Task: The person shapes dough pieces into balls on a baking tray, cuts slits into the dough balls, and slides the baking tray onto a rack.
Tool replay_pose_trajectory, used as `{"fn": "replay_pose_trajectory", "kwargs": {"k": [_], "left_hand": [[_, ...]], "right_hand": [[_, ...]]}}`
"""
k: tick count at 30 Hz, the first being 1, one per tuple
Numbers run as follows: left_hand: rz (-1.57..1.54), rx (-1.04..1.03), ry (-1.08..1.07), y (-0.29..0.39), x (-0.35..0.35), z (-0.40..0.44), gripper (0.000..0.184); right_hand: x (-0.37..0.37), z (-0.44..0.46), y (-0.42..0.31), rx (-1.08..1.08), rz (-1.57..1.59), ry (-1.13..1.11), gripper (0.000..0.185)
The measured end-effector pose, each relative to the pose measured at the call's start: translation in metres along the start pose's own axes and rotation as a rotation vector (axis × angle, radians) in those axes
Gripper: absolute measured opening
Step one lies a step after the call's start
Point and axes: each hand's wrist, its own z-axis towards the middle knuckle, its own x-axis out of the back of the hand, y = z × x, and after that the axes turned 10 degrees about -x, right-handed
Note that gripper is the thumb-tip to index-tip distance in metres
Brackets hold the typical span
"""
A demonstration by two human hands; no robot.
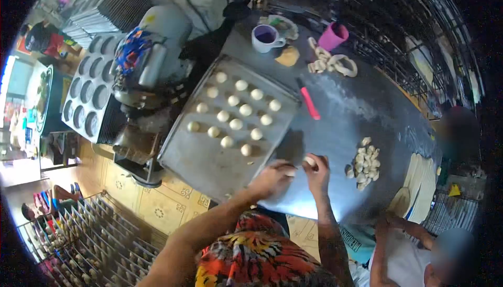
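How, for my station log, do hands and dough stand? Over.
Right hand pinching a dough piece; left hand beside it, blurred, grip unclear. Dough balls in rows on tray. Red tool on the table beyond the hands, not between them.

White mug (255, 39), purple inside, far end; pink cup (333, 36) right of it. Stacked muffin tins (89, 85) left, machine (168, 67) beside. Wire rack (94, 240) lower left, patterned floor tiles (160, 211), person in white (402, 258) lower right

The grey table (340, 130) bears a tray (194, 158), dough lumps (367, 164), a red-handled tool (310, 103) — plus a white mug (259, 45).
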Motion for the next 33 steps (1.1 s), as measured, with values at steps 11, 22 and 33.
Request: {"fn": "replay_pose_trajectory", "kwargs": {"k": [11,22,33], "left_hand": [[0.379,0.293,0.561,-0.073,0.240,-0.154,0.042],[-0.428,0.130,0.773,-0.088,0.112,-0.125,0.040],[0.362,-0.382,-0.169,0.062,-0.268,0.175,0.016]], "right_hand": [[-0.236,-0.037,-0.184,0.549,-0.237,-0.174,0.041],[0.015,-0.078,0.018,-0.198,-0.202,0.264,0.038],[0.150,-0.044,0.242,-0.126,0.111,0.461,0.031]]}}
